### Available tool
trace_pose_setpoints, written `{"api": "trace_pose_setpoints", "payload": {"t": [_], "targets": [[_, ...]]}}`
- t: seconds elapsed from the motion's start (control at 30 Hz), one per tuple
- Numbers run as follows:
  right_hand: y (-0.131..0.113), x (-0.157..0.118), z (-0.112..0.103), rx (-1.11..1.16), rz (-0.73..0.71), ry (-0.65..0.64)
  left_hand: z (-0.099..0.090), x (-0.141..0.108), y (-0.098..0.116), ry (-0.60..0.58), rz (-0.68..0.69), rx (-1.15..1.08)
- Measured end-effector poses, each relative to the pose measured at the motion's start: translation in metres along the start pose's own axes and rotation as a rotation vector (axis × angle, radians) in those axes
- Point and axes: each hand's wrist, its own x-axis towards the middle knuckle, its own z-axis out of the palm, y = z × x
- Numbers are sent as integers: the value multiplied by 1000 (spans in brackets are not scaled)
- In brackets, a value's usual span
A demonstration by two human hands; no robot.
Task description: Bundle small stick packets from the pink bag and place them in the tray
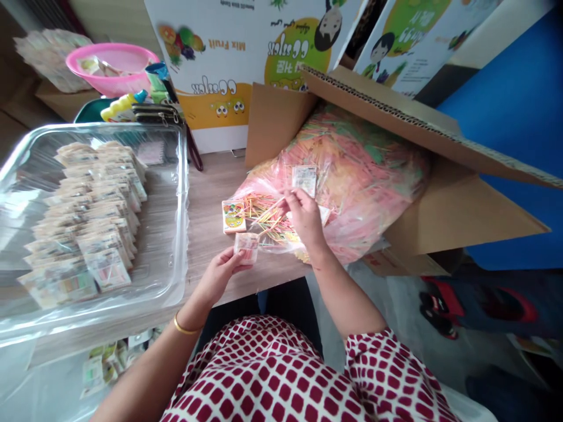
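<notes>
Left hand (219,275) pinches a clear packet (246,247) at lower centre; right hand (305,217), grip unclear, is above loose sticks (268,220). Many filled packets (83,223) lie in the tray (178,193) at left; the bag (352,170) at right bulges full.

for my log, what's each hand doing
left hand: closed, holding a small clear packet
right hand: closed, apparently pinching coloured sticks

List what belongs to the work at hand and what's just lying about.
Belongs: left hand, small clear packet; right hand, loose coloured sticks; pink plastic sack; clear plastic tray of packets.
Lying about: pink plastic basin; yellow plastic bottle; black zip wallet.
</notes>
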Motion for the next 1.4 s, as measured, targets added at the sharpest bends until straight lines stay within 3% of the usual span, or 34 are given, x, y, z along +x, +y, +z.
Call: {"api": "trace_pose_setpoints", "payload": {"t": [0.13, 0.2, 0.37, 0.53, 0.63, 0.73, 0.87, 1.0, 1.2, 1.4], "targets": [[14, -4, 38, -40, -30, -405, -8, -21, -8, 10, -85, -1], [23, -4, 53, -250, -60, -539, -11, -27, -10, 28, -93, -13], [39, -2, 69, -1129, -206, -510, -18, -27, -8, 78, -44, -104], [47, 5, 75, -1315, -349, -436, -13, -17, 3, 75, -17, -292], [48, 12, 70, -1259, -391, -363, -9, -12, 10, 82, -11, -351], [47, 16, 56, -1070, -311, -277, -7, -8, 13, 94, 10, -329], [32, 4, 37, -512, -127, -161, -7, -5, 12, 70, 45, -152], [2, -20, 28, -32, -22, -267, -6, -4, 10, 18, 78, -23], [-16, -37, 25, -9, -27, -214, -3, -4, 11, -73, 94, 102], [-5, -39, 30, -72, -24, -355, 0, -1, 15, -102, 111, 131]]}}
